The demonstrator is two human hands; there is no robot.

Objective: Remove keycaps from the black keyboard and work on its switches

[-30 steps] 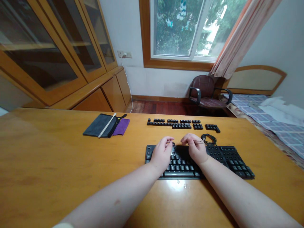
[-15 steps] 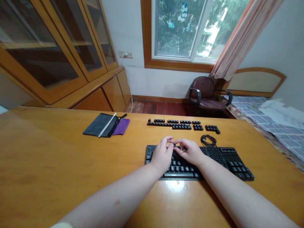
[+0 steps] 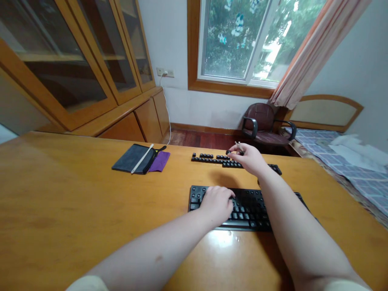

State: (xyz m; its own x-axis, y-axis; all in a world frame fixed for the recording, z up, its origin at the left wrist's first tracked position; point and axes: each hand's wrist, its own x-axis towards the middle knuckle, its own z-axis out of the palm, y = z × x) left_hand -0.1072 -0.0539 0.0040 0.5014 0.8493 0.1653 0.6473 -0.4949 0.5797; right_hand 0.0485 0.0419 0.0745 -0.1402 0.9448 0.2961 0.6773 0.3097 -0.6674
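A black keyboard [image 3: 247, 206] lies on the desk, with bare sockets along its upper rows and several keycaps still on its lower rows. My left hand [image 3: 216, 204] rests on its left half, fingers loosely bent over the keys; its fingertips are partly hidden. Held above the far part of the desk, my right hand [image 3: 247, 155] pinches a black keycap [image 3: 228, 152] between thumb and forefinger. A thin metallic tool [image 3: 238, 143], probably a keycap puller, is also tucked in that hand. Beneath it are rows of loose keycaps [image 3: 209, 160], partly covered by the hand.
Left of the keycaps lie a dark grey pouch [image 3: 127, 158], a pale flat stick [image 3: 142, 159] across it and a purple cloth [image 3: 159, 161]. Beyond the desk [image 3: 75, 194] stand an armchair [image 3: 260, 115], a bed [image 3: 321, 141] and a glass-door cabinet [image 3: 121, 101].
My right hand has moved away from the keyboard to the loose keycap rows, carrying a keycap. My left hand has lowered onto the keyboard. The view has shifted slightly.
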